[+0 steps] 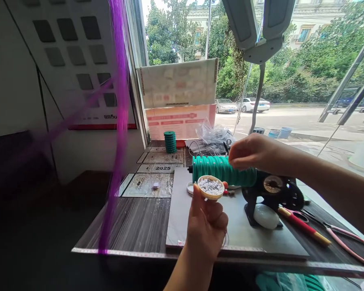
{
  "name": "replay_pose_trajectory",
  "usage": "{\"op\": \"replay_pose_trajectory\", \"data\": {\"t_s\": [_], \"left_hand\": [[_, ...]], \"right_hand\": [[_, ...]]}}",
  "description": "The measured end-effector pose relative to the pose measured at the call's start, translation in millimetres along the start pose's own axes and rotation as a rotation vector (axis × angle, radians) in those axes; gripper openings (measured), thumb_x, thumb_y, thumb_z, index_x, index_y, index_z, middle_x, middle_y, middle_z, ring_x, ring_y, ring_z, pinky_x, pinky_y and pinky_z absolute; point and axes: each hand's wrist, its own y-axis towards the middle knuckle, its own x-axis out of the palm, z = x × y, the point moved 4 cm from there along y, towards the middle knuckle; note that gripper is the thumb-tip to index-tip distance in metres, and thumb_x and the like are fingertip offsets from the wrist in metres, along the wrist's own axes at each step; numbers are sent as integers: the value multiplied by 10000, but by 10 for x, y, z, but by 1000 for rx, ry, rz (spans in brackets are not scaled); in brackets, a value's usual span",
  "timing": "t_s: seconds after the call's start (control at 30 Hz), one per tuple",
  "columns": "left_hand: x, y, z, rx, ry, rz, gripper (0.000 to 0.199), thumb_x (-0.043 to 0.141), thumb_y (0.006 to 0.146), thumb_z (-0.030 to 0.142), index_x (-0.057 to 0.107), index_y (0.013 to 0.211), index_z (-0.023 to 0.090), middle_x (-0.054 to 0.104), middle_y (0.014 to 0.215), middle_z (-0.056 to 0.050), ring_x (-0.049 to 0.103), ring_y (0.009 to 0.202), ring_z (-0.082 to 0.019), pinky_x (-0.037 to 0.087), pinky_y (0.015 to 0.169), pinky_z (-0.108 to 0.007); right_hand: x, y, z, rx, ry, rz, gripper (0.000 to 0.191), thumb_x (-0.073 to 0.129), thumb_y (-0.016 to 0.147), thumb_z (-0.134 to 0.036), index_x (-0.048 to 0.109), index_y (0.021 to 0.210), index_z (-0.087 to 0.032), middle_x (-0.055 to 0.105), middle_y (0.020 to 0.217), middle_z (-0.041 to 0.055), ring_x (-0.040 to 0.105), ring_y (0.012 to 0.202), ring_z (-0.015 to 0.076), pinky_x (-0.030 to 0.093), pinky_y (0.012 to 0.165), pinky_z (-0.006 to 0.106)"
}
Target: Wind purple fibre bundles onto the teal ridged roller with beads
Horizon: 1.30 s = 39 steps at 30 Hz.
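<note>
My left hand (pixel 206 224) grips a small round dish (pixel 211 197) by its rim, tilted toward me and filled with tiny white beads (pixel 210 186). Just behind it, a green ribbed cylinder (pixel 212 167) lies horizontally on a black stand (pixel 252 214), with small white dots along its upper ridges. Over the right half of this cylinder is my right hand (pixel 244 150), its fingers pinched together close to the ridges. What those fingers hold, if anything, is hidden.
The stand rests on a grey board (pixel 197 238). Pliers (pixel 346 244), a red-and-gold handle (pixel 309 227) and a white rounded object (pixel 266 216) lie right. Green stacked rings (pixel 170 142) and crumpled plastic (pixel 214 133) sit behind. Purple strands (pixel 119 101) hang at left; a lamp (pixel 261 36) overhangs.
</note>
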Motion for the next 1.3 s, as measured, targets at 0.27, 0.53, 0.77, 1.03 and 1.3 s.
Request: {"op": "replay_pose_trajectory", "data": {"t_s": [0.27,0.53,0.77,1.03,1.3], "left_hand": [[25,7,-5,2,-12,2,533,550,750,523,664,864,15,196,458,102,42,423,-14,140,349,-134],[14,1,-4,11,6,23,531,509,779,518,661,869,18,275,472,80,47,429,-14,154,349,-129],[20,9,6,17,21,27,548,529,754,539,659,867,19,292,476,77,37,434,-15,149,346,-130],[4,12,-7,5,17,31,597,571,722,543,640,936,-10,241,478,90,32,440,-18,155,348,-136],[-9,1,-5,4,3,25,542,570,730,531,651,893,20,311,494,72,42,443,-16,154,356,-137]], "right_hand": [[46,73,37,-8,173,0,117,588,659,-250,480,658,-205,568,507,-40,504,470,87,414,460,232],[61,49,6,5,213,26,171,605,635,-232,440,600,-207,550,484,-51,481,458,76,377,448,220],[55,36,15,6,216,34,176,599,628,-236,427,601,-205,549,482,-51,482,463,78,373,456,223],[87,69,15,3,120,52,156,574,639,-234,424,607,-205,543,486,-49,454,456,83,365,444,235],[94,66,38,-39,-11,117,163,576,668,-287,442,648,-197,531,486,-50,445,444,81,357,424,216]]}}
